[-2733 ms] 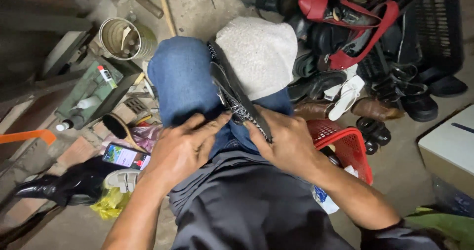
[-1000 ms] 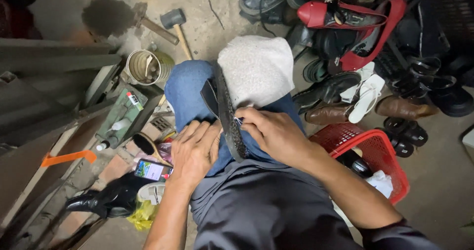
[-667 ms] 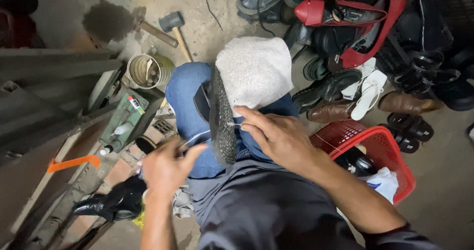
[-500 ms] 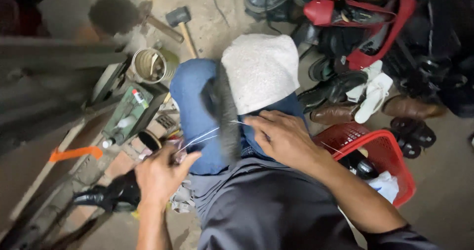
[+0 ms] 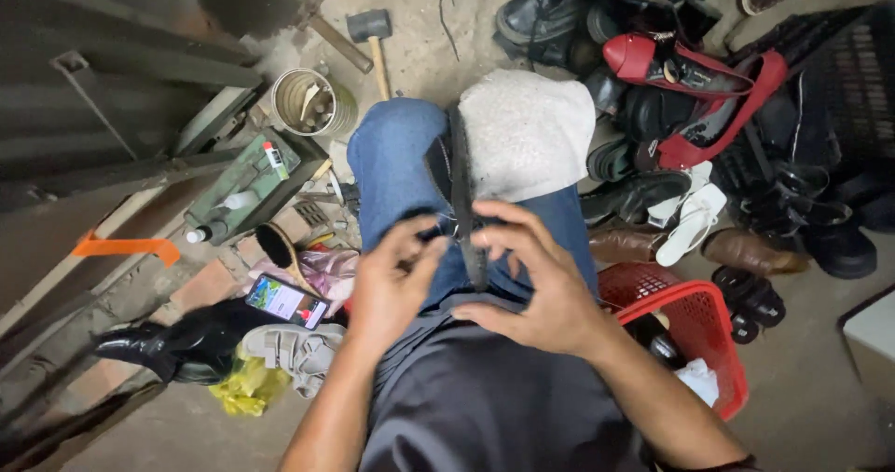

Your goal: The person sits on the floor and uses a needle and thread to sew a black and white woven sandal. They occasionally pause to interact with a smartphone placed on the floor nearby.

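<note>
Black shoe (image 5: 459,192) at frame centre, wedged edge-up between knees, long axis running top to bottom of frame. I see both hands at its lower end: right hand (image 5: 533,281) just right of it, fingers half curled, touching edge; left hand (image 5: 396,281) just left, fingers pinched, maybe on thin thread, can't tell. White cloth (image 5: 527,132) on right knee, upper right of shoe. Phone (image 5: 287,300) on floor, lower left.
</note>
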